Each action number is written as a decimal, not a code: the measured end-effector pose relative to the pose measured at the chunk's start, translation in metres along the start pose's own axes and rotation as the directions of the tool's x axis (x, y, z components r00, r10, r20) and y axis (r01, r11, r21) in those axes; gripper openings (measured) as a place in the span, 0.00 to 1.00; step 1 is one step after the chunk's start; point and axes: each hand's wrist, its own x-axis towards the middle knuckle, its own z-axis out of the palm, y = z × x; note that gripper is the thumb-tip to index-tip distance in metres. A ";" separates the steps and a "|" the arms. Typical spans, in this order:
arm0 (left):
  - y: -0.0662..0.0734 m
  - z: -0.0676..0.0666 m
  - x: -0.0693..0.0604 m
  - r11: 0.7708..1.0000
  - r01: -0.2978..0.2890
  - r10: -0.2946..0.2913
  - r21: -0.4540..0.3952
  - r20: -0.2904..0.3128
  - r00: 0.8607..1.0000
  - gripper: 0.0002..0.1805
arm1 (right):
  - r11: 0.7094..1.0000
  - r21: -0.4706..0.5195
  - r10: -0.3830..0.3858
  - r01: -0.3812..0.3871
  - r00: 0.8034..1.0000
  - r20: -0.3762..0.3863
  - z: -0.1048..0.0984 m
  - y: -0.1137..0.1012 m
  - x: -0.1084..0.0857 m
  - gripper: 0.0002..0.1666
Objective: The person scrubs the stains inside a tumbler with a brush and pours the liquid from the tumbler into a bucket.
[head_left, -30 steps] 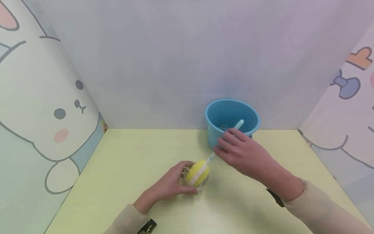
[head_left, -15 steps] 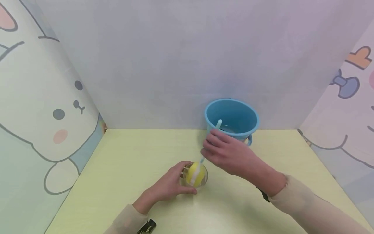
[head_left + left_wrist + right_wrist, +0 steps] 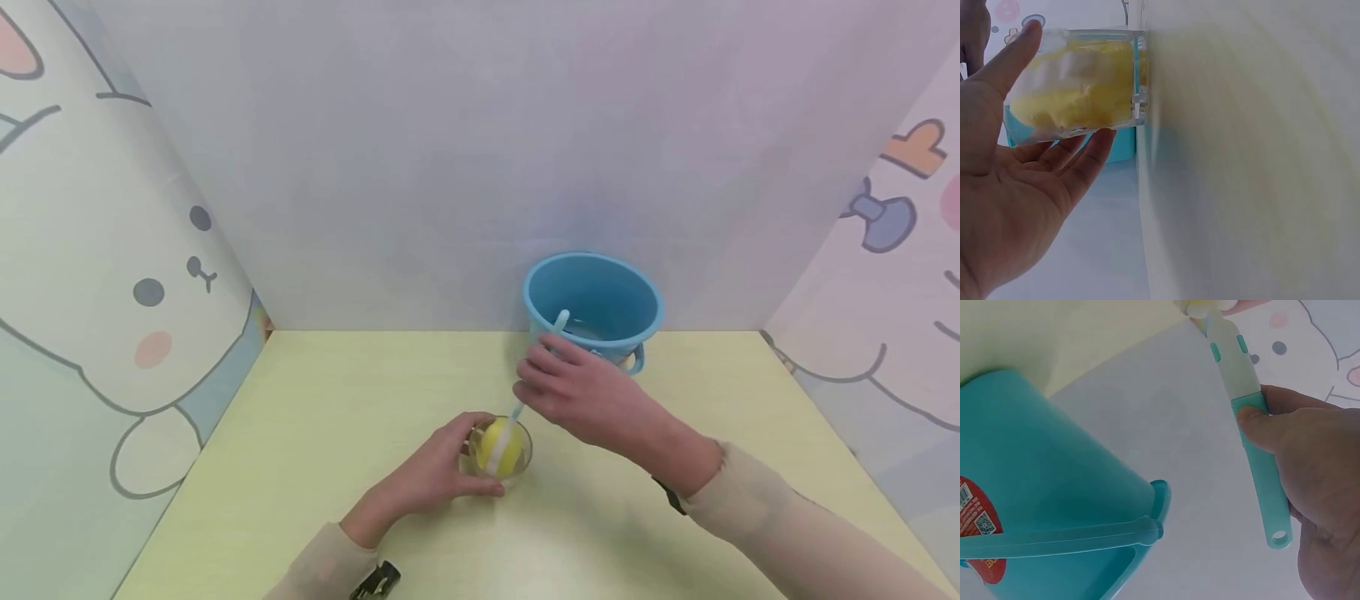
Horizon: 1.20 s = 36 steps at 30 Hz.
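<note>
A clear glass cup (image 3: 527, 460) stands on the table, gripped at its left side by my left hand (image 3: 431, 468), thumb in front and fingers behind. Inside the cup is a yellow and white sponge head (image 3: 498, 447); through the cup wall the left wrist view shows the sponge (image 3: 1079, 87) filling much of it. My right hand (image 3: 588, 392) pinches the brush's teal and white handle (image 3: 562, 320) above and right of the cup. In the right wrist view the thumb of my right hand (image 3: 1313, 456) presses on the teal grip (image 3: 1267, 487).
Behind my right hand a blue bucket (image 3: 547, 321) stands near the back wall, its handle (image 3: 639, 360) hanging at the front right. Its side carries a red label (image 3: 979, 519). Cartoon-printed panels (image 3: 150, 358) flank the pale yellow table (image 3: 337, 392).
My right hand has moved left with the brush, whose handle now stands steeper and whose sponge sits deeper in the cup. My left hand keeps its hold on the cup.
</note>
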 end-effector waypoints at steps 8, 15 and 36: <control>-0.002 0.001 0.000 1.000 -0.005 0.005 -0.003 0.003 1.000 0.50 | 0.997 0.079 0.022 -0.021 1.000 -0.008 0.003 0.003 -0.008 0.32; -0.001 0.002 -0.001 1.000 -0.004 0.004 -0.018 0.005 1.000 0.50 | 0.987 0.158 0.039 -0.034 0.999 -0.032 0.002 0.006 -0.016 0.27; 0.002 0.001 0.001 1.000 0.014 -0.014 0.004 0.015 1.000 0.50 | 0.981 0.191 0.040 -0.020 0.994 -0.105 -0.007 0.013 -0.027 0.30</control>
